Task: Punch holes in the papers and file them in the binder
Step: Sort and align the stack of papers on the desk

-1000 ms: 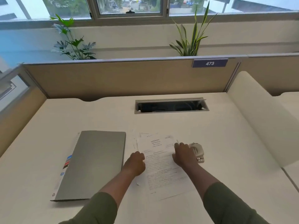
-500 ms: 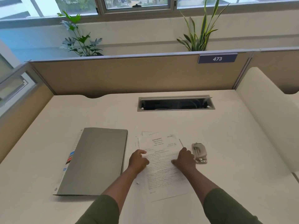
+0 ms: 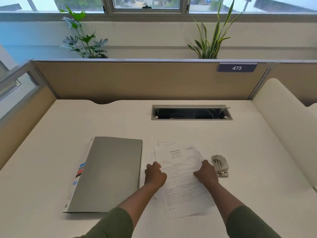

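Nearest, two green sleeves reach in over the tabletop's near edge. Between them lies the loose stack of papers (image 3: 181, 179), its long side running away from the person. The left hand (image 3: 154, 175) curls over the stack's left edge and the right hand (image 3: 205, 174) over its right; whether either is pinching sheets I cannot tell. Just beyond the right hand sits the hole punch (image 3: 220, 166), so that hand looks closer to it. The closed grey binder (image 3: 108, 172) lies left of the left hand.
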